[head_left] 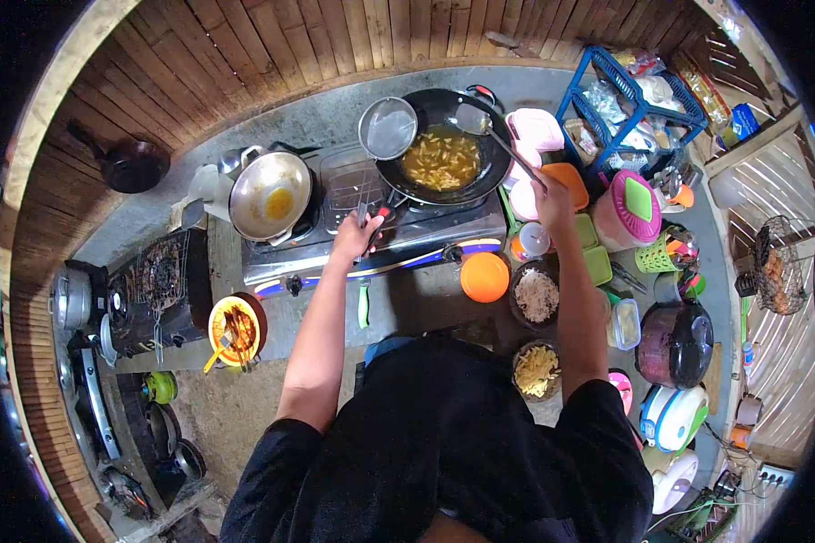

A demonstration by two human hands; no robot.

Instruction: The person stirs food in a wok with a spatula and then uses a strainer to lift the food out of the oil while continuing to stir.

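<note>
While left hand (355,237) holds strainer (388,128) at wok (444,104) rim | right hand (552,195): ladle (473,118)

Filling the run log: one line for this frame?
left hand: holds strainer handle | right hand: holds ladle in wok | wok: on stove

Bright, even daylight from the right, heavy fisheye warp, black vignetted corners, soft blur toward the rim.

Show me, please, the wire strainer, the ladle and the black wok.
wire strainer (388,128), head view, middle of its mesh bowl.
ladle (473,118), head view, its bowl.
black wok (430,104), head view, bare far inner wall.
</note>
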